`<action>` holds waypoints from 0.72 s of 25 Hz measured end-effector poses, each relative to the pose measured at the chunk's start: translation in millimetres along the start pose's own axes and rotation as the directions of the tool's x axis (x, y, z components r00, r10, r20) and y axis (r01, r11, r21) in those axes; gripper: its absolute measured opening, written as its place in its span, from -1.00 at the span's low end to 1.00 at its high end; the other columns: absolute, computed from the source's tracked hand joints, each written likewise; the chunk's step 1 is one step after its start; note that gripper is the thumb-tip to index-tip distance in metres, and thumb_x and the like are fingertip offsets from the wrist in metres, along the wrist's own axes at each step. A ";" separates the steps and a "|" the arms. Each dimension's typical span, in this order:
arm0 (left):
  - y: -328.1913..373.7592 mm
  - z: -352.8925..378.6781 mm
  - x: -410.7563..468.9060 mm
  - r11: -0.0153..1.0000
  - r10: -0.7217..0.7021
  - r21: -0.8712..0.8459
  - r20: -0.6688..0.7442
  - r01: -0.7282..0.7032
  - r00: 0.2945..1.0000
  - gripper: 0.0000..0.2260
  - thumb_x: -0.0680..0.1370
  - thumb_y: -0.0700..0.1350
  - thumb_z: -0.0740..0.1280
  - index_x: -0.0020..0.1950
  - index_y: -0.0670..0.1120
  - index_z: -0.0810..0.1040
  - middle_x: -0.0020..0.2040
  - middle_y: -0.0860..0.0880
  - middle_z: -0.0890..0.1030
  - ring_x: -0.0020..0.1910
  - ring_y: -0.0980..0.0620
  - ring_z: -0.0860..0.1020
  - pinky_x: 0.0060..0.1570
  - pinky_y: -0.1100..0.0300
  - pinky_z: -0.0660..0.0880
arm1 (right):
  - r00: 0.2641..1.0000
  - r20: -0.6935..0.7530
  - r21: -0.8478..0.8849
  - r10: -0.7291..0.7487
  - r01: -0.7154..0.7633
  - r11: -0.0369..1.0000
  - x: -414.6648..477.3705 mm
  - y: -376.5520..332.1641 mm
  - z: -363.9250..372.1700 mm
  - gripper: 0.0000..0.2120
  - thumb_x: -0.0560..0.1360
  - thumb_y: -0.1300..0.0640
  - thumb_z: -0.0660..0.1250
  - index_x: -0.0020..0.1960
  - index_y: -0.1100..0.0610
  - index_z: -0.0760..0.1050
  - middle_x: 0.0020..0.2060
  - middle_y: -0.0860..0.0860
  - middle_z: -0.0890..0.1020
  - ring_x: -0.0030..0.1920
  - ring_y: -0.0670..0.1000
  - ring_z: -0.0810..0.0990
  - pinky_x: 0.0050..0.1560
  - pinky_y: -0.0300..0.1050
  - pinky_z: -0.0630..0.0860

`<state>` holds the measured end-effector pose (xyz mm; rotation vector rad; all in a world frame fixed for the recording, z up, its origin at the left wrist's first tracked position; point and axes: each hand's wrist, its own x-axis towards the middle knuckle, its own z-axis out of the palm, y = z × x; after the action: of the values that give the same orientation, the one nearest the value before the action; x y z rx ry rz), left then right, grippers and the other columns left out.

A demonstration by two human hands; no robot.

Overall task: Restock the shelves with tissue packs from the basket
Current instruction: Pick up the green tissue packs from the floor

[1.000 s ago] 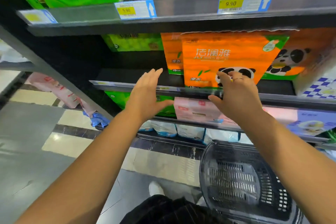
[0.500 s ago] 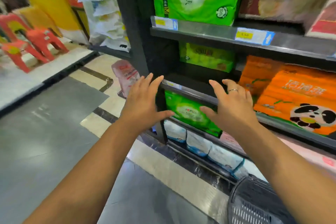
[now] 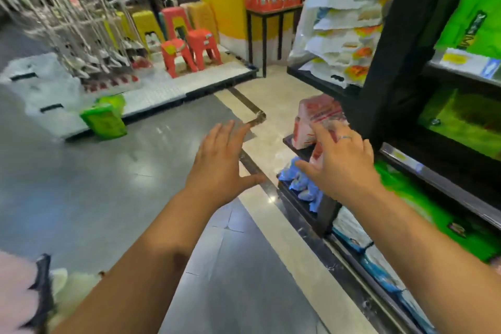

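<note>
View swung left since half second ago: orange packs gone, aisle floor (image 3: 95,184) ahead. Left hand (image 3: 221,164), right hand (image 3: 339,163) still raised, fingers spread wide, holding nothing; shelves (image 3: 444,184) at right.

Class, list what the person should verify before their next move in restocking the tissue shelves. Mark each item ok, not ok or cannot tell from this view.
1. Free left hand: ok, open and holding nothing.
2. Free right hand: ok, fingers spread, gripping nothing.
3. Sight of the basket: not ok, it does not show in this view.
4. No stock off the shelf: not ok, a green pack stands on the grey floor beside the white platform.
5. Free space on the shelves: cannot tell, they are blurred and cut off at the right edge.
</note>
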<state>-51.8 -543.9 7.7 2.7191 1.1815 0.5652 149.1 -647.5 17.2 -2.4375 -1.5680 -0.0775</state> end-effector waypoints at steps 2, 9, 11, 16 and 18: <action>-40.4 -14.5 -3.6 0.995 -0.094 0.015 -0.038 0.095 0.995 -0.09 0.38 0.30 0.41 0.57 0.09 0.00 0.58 -0.04 0.05 0.55 -0.08 -0.05 0.50 -0.02 -0.05 | 0.994 0.024 -0.010 -0.103 0.103 0.995 28.6 -40.2 9.7 -0.24 0.49 -0.37 0.16 0.55 -0.13 -0.03 0.53 0.11 0.11 0.47 0.24 0.15 0.44 0.26 0.13; -163.7 -70.3 24.3 0.925 -0.351 0.110 -0.123 0.365 0.928 -0.11 0.42 0.32 0.35 0.56 0.16 -0.13 0.59 0.07 -0.13 0.55 0.02 -0.19 0.51 0.02 -0.14 | 0.924 -0.010 0.157 -0.383 0.380 0.912 155.1 -175.1 40.0 -0.22 0.46 -0.35 0.23 0.55 -0.14 0.00 0.53 0.09 0.10 0.50 0.18 0.10 0.45 0.24 0.12; -199.0 -82.4 45.0 0.891 -0.407 0.140 -0.172 0.432 0.897 -0.10 0.42 0.34 0.34 0.56 0.16 -0.13 0.59 0.06 -0.11 0.55 0.01 -0.18 0.52 0.02 -0.15 | 0.896 -0.007 0.168 -0.444 0.439 0.883 202.6 -211.7 44.1 -0.20 0.46 -0.38 0.20 0.56 -0.16 -0.05 0.55 0.09 0.07 0.52 0.17 0.07 0.46 0.24 0.11; -269.1 -111.7 104.5 0.819 -0.501 0.129 -0.313 0.559 0.807 -0.09 0.37 0.37 0.34 0.57 0.08 0.01 0.58 -0.01 0.06 0.55 -0.06 0.00 0.52 -0.05 -0.02 | 0.803 -0.016 0.187 -0.596 0.588 0.787 312.9 -293.2 49.8 -0.21 0.47 -0.38 0.19 0.55 -0.17 -0.08 0.55 0.07 0.01 0.52 0.18 0.07 0.47 0.27 0.09; -300.3 -117.6 124.1 0.811 -0.473 0.184 -0.353 0.555 0.807 -0.09 0.33 0.43 0.24 0.56 -0.01 0.14 0.53 -0.10 0.21 0.52 -0.16 0.15 0.46 -0.17 0.12 | 0.770 -0.026 0.184 -0.637 0.630 0.754 348.1 -321.0 55.9 -0.22 0.47 -0.38 0.20 0.55 -0.16 -0.05 0.55 0.06 0.04 0.51 0.18 0.09 0.46 0.26 0.13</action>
<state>-223.6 -251.7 74.7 2.3759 2.1405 0.7786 1.6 -198.4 79.2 -1.6740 -2.2443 -0.0026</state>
